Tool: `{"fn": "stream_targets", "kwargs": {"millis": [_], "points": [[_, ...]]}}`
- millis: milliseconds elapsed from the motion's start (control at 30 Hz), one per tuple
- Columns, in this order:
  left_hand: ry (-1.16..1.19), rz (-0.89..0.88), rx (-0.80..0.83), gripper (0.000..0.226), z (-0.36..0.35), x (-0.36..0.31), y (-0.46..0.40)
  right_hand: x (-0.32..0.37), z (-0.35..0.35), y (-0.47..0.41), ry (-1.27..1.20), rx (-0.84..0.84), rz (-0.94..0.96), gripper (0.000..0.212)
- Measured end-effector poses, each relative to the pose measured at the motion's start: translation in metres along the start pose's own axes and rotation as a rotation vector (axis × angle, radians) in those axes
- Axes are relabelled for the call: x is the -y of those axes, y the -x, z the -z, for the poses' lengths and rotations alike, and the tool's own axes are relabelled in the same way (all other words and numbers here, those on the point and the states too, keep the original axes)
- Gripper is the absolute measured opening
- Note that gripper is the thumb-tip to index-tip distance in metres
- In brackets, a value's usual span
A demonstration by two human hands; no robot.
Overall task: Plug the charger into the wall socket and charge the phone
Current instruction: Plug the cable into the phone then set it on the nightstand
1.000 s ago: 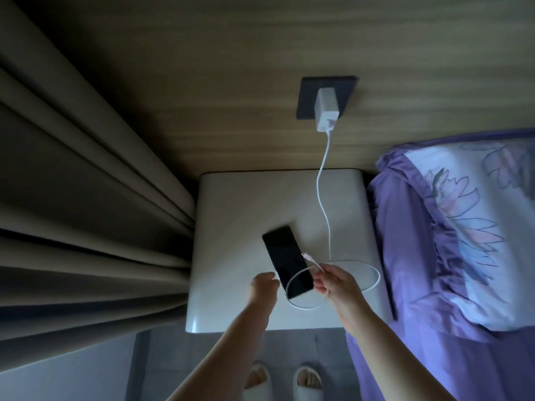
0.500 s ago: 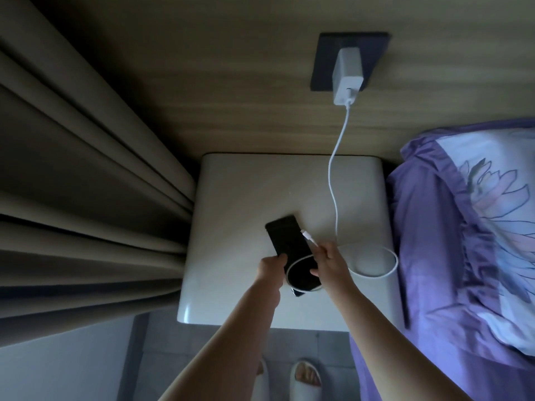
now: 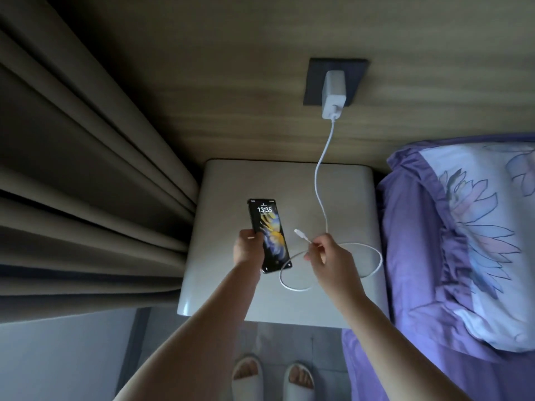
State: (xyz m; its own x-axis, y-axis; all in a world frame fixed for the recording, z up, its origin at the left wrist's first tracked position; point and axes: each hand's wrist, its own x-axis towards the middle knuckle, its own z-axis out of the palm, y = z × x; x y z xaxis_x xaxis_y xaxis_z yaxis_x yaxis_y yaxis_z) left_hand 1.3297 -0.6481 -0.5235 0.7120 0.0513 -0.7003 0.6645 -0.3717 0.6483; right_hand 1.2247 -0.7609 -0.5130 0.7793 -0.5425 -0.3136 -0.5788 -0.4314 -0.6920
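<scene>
Single head cam, looking steeply down from above onto my worktop (image 3: 341, 192), my forearms close below.

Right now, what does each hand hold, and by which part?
Left hand: phone, by its lower left edge. Right hand: cable, just behind its free plug.

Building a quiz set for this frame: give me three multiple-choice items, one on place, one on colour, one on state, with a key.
1. Where is the charger?
A. on the nightstand
B. in the wall socket
C. on the bed

2. What colour is the cable?
A. black
B. red
C. white

3. What is the state of the phone?
A. screen lit, unplugged
B. screen dark, plugged
C. face down

Key: B, it sits on the dark socket plate; C, white along its run; A, the lock screen glows in the left hand while the right hand holds the connector clear.
</scene>
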Motion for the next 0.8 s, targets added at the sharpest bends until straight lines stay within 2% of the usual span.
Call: {"fn": "stream_targets", "kwargs": {"millis": [67, 133, 167, 200, 233, 333, 400, 567, 800], "points": [[0.090, -0.040, -0.018, 0.008, 0.012, -0.017, 0.002, 0.009, 0.008, 0.014, -0.236, 0.052, -0.084, 0.011], [0.223, -0.046, 0.036, 0.027, 0.020, -0.026, 0.000, 0.022, 0.017, 0.031, -0.505, 0.070, -0.226, 0.015], [0.308, -0.016, 0.085, 0.029, 0.023, -0.031, 0.002, 0.030, 0.020, 0.039, -0.610, 0.067, -0.286, 0.016], [0.392, 0.015, 0.117, 0.022, 0.025, -0.038, 0.010, 0.038, 0.023, 0.047, -0.681, 0.064, -0.326, 0.018], [0.472, 0.055, 0.136, 0.016, 0.029, -0.045, 0.021, 0.046, 0.025, 0.055, -0.736, 0.059, -0.347, 0.020], [0.675, 0.136, 0.179, 0.021, 0.033, -0.056, 0.045, 0.075, 0.029, 0.079, -0.900, 0.084, -0.312, 0.019], [0.741, 0.193, 0.197, 0.027, 0.036, -0.062, 0.062, 0.092, 0.032, 0.090, -0.917, 0.106, -0.268, 0.018], [0.920, 0.283, 0.373, 0.044, 0.040, -0.073, 0.090, 0.116, 0.040, 0.102, -0.777, 0.057, -0.174, 0.019], [1.000, 0.236, 0.496, 0.035, 0.048, -0.083, 0.108, 0.134, 0.048, 0.106, -0.781, 0.020, -0.143, 0.026]]}}
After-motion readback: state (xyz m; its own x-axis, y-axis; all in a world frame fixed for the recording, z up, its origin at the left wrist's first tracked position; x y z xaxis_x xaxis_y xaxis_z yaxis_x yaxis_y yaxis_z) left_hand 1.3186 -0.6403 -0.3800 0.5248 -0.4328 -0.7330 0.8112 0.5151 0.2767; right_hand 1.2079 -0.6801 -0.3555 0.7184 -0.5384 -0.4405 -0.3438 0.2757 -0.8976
